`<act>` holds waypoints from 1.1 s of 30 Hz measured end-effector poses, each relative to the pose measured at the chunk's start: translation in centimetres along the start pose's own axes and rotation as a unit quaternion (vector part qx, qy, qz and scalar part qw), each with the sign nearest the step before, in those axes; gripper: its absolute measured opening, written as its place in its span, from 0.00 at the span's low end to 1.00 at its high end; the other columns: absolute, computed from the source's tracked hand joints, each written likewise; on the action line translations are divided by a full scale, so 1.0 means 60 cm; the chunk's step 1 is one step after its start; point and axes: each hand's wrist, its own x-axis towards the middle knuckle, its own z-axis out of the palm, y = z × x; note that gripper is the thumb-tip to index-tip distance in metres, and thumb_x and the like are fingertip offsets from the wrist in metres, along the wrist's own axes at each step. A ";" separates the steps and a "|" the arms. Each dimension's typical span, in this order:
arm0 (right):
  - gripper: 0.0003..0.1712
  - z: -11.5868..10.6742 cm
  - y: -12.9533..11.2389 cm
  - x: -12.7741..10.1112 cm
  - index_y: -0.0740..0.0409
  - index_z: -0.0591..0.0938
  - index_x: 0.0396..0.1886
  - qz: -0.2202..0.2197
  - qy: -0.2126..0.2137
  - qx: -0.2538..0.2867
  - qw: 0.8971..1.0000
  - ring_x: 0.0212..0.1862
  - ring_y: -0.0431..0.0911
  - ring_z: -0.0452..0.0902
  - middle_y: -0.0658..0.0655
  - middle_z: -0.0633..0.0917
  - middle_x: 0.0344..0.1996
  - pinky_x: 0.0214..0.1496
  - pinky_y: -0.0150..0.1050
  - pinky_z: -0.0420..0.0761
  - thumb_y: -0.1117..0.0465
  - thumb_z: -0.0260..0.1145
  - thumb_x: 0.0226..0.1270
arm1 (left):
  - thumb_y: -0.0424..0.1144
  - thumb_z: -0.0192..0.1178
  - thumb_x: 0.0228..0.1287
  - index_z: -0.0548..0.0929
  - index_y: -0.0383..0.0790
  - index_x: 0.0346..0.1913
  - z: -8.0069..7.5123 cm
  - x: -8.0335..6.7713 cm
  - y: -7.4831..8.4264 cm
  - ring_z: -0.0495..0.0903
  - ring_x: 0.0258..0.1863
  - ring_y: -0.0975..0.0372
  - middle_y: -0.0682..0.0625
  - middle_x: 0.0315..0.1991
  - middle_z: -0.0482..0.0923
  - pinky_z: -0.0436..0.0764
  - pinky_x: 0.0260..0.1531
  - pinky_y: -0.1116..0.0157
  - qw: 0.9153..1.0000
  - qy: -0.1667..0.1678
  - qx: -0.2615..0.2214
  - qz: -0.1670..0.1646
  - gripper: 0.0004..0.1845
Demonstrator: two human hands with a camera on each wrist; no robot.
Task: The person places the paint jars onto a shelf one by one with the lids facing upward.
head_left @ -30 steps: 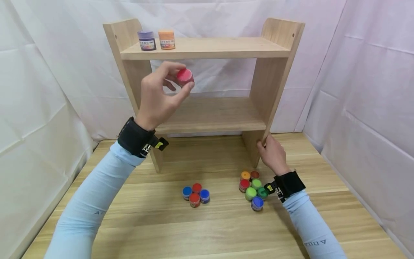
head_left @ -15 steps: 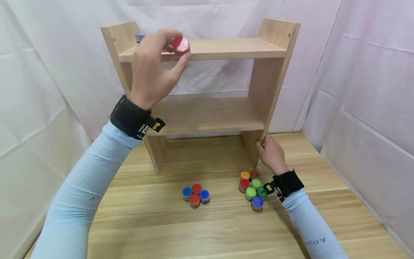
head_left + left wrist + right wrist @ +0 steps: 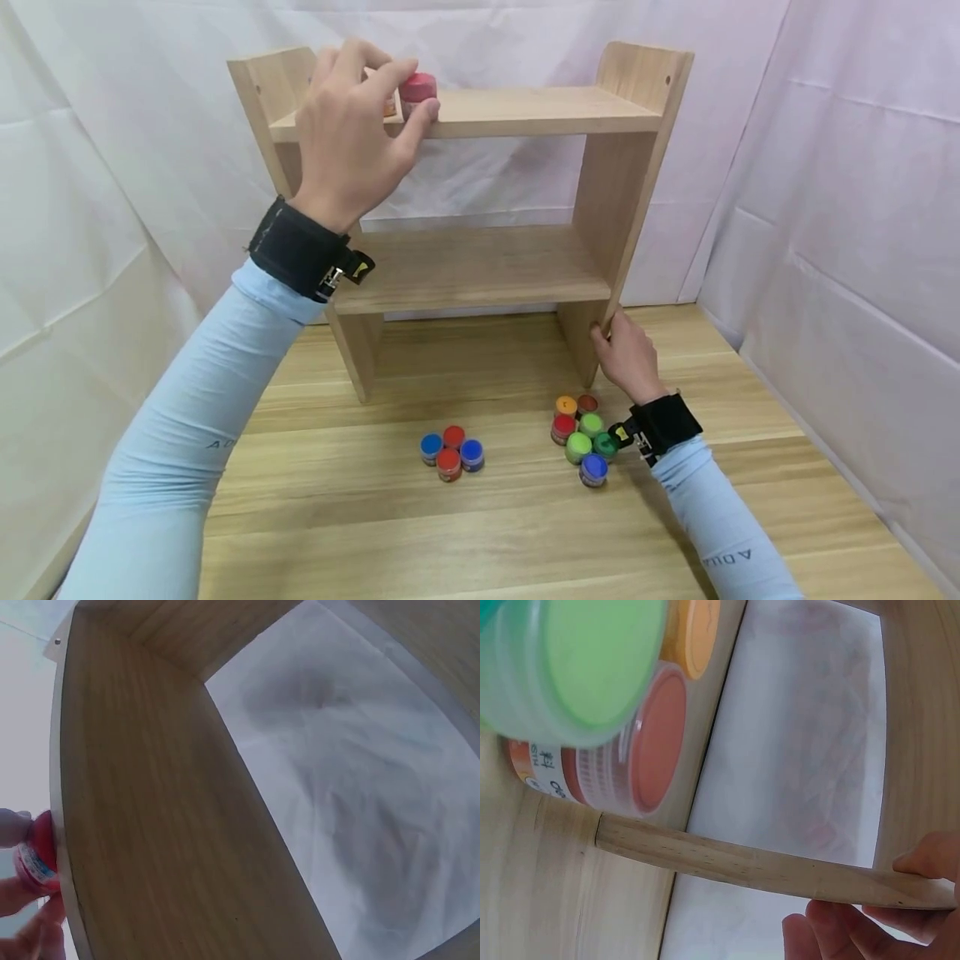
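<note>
Fingers of the left hand [image 3: 347, 137] hide jars behind the pink jar [image 3: 417, 87].

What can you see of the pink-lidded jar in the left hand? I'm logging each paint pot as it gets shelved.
The pink-lidded jar is a small round pot with a pink screw-type lid and a pale printed label band round its body, seen in the left wrist view. It stands upright near the front edge of the wooden shelf unit's top board, pinched between the thumb and fingers of the left hand. An orange jar sits just behind, mostly hidden.
</note>
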 end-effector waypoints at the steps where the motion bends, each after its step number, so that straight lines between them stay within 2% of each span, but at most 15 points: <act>1: 0.29 0.000 0.000 0.000 0.66 0.69 0.72 -0.001 0.001 -0.001 1.000 0.54 0.67 0.85 0.73 0.82 0.60 0.28 0.45 0.81 0.54 0.52 0.79 | 0.55 0.56 0.75 0.83 0.42 0.64 0.001 0.002 0.000 0.73 0.53 0.43 0.38 0.50 0.81 0.66 0.46 0.53 1.000 0.001 0.006 0.000 0.25; 9: 0.30 0.005 0.004 0.000 0.64 0.68 0.74 0.005 -0.001 0.001 1.000 0.54 0.68 0.85 0.73 0.81 0.61 0.28 0.46 0.83 0.54 0.51 0.79 | 0.54 0.55 0.76 0.86 0.44 0.54 0.012 0.004 -0.001 0.71 0.50 0.45 0.44 0.49 0.85 0.60 0.37 0.60 0.998 0.020 0.052 0.010 0.20; 13: 0.31 0.005 0.003 -0.001 0.65 0.67 0.75 0.003 -0.002 0.006 1.000 0.56 0.68 0.84 0.74 0.81 0.62 0.30 0.49 0.85 0.54 0.51 0.79 | 0.55 0.55 0.74 0.87 0.45 0.57 0.015 0.003 -0.007 0.70 0.50 0.46 0.46 0.53 0.87 0.56 0.35 0.62 0.998 0.021 0.062 0.020 0.22; 18: 0.30 0.005 0.003 0.000 0.65 0.68 0.73 0.004 0.006 0.000 1.000 0.55 0.68 0.85 0.73 0.81 0.61 0.33 0.52 0.85 0.55 0.52 0.79 | 0.62 0.55 0.70 0.84 0.45 0.62 0.013 0.004 -0.011 0.68 0.53 0.44 0.44 0.55 0.88 0.66 0.40 0.53 0.997 -0.007 0.071 0.036 0.29; 20: 0.29 0.004 0.003 0.000 0.65 0.69 0.73 0.006 0.009 -0.004 1.000 0.55 0.68 0.85 0.73 0.82 0.61 0.34 0.54 0.85 0.55 0.52 0.79 | 0.64 0.56 0.68 0.83 0.45 0.64 0.011 0.004 -0.010 0.68 0.55 0.44 0.43 0.56 0.87 0.68 0.43 0.49 0.996 -0.020 0.074 0.037 0.32; 25: 0.29 0.004 0.003 -0.001 0.66 0.68 0.73 0.004 0.007 -0.004 1.000 0.55 0.68 0.85 0.74 0.81 0.61 0.38 0.58 0.86 0.55 0.52 0.80 | 0.66 0.56 0.67 0.80 0.45 0.67 0.005 0.002 -0.002 0.66 0.56 0.44 0.43 0.61 0.85 0.69 0.46 0.48 0.995 -0.042 0.090 0.030 0.36; 33: 0.31 0.005 0.004 0.001 0.65 0.66 0.76 0.005 0.001 0.000 1.000 0.57 0.68 0.84 0.73 0.80 0.64 0.43 0.60 0.86 0.54 0.51 0.80 | 0.65 0.56 0.68 0.78 0.43 0.70 0.002 -0.001 0.002 0.66 0.56 0.43 0.43 0.64 0.82 0.68 0.46 0.48 0.994 -0.052 0.092 0.023 0.37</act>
